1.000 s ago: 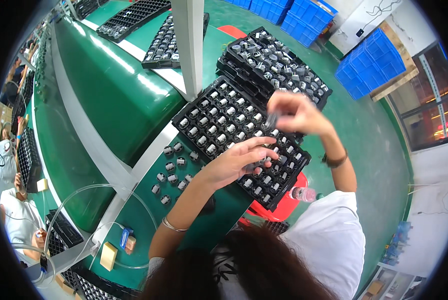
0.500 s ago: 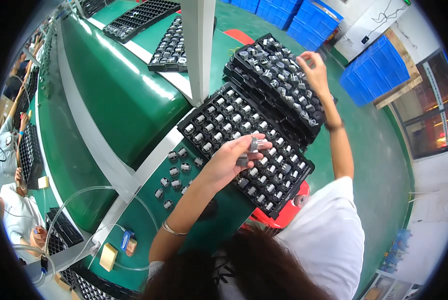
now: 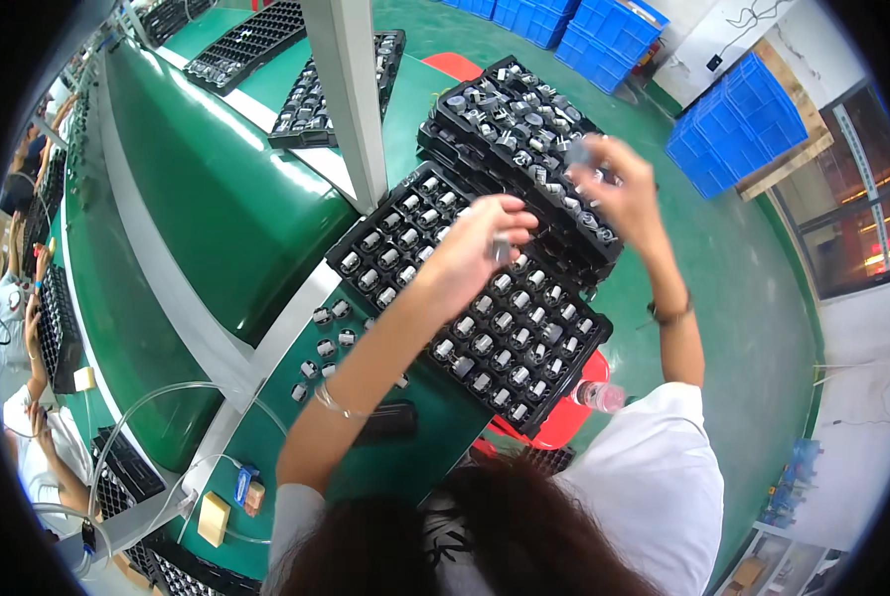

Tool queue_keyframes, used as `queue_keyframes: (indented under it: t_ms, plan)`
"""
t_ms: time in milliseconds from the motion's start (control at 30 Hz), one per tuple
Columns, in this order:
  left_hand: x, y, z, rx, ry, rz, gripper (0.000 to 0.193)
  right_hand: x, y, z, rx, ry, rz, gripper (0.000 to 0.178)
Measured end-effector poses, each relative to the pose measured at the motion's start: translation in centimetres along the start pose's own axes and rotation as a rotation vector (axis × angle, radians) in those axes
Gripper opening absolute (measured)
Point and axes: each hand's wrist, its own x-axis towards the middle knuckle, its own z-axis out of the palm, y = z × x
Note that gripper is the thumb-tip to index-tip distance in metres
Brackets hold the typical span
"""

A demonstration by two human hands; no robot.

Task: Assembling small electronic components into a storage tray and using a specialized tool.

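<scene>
My left hand (image 3: pixel 473 248) is above a black compartment tray (image 3: pixel 536 425), its fingers curled round a small grey-and-silver cylindrical part (image 3: pixel 501 249). Many of the tray's pockets hold similar white-and-dark cylindrical parts. To the right, my right hand (image 3: pixel 619 191) pinches a grey cylindrical part (image 3: pixel 579 155), blurred by motion. That hand hovers over the near right side of a stack of black trays (image 3: pixel 443 149), whose top one is heaped with loose grey and silver parts. Several loose cylindrical parts (image 3: pixel 326 348) lie on the green bench left of the compartment tray.
A pale metal post (image 3: pixel 351 109) rises beside the trays. Left of it runs a green conveyor (image 3: pixel 207 189). A yellow block (image 3: pixel 214 519) and a black object (image 3: pixel 390 419) lie on the bench. A clear bottle (image 3: pixel 601 396) is on a red stool (image 3: pixel 562 422). Blue crates (image 3: pixel 733 124) stand beyond.
My right hand has moved down and left from the tray stack's far side, now with a grey part in its fingers. My left hand has risen and its fingers have curled more.
</scene>
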Motion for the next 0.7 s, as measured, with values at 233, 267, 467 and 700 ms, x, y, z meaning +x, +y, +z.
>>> queue_keyframes:
  t_ms: [233,267,467,700]
  plan:
    - [9.2,6.4,-1.8,0.128,-0.021,0.345,0.032,4.8,14.3,1.0,-0.589,-0.042,0.142,0.040]
    - [10.3,7.2,-1.4,0.256,0.021,0.378,0.034,4.6,14.8,1.5,-0.636,-0.011,0.111,0.040]
    - [19.6,9.3,-2.2,1.128,0.236,0.751,0.045,0.3,7.5,-0.9,-0.150,0.262,0.244,0.032]
    - [26.0,7.3,-1.9,1.640,0.194,0.841,0.040,-10.7,-1.1,-4.2,-0.026,0.206,0.390,0.026]
